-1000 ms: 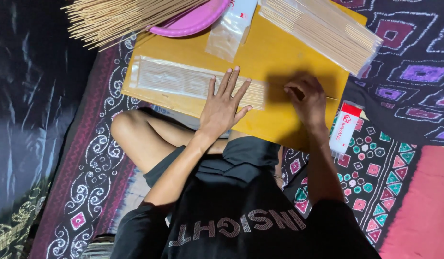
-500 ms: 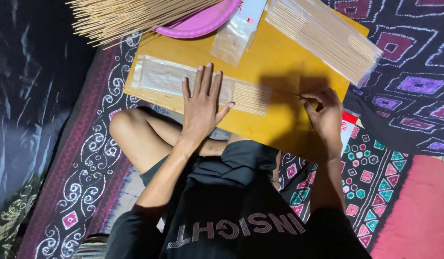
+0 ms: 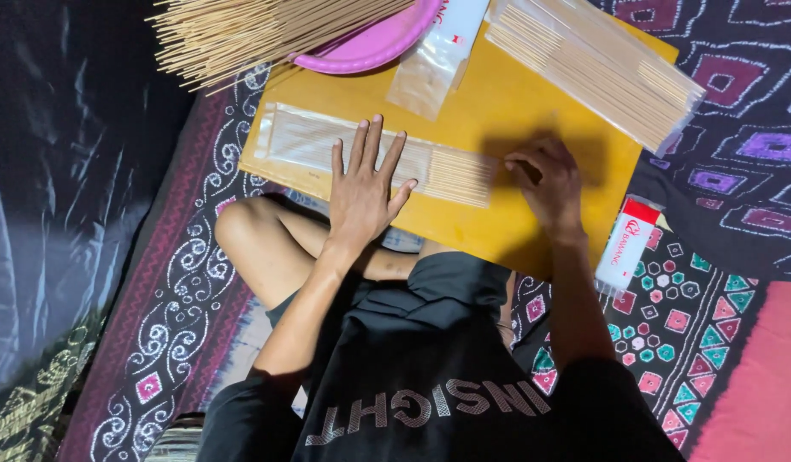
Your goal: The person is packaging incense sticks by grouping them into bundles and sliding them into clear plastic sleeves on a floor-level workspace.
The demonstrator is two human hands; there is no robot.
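Surface: yellow flat board [image 3: 532, 111] is lying over your lap.
Left hand [image 3: 365, 184]: you're pressing it flat, fingers spread, on the clear plastic sleeve of thin wooden sticks [image 3: 370, 154] near the board's near edge.
Right hand [image 3: 545, 175]: you're curling it, empty, beside the sleeve's open end.
Risk: sticks may be sliding out if your pressure eases.

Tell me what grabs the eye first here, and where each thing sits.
The yellow board in the middle stands out. On it the left hand lies flat on a clear bag of thin sticks, and the right hand rests at the sticks' open end. At top left, loose sticks fan over a pink plate; at top right lies a packed bundle.
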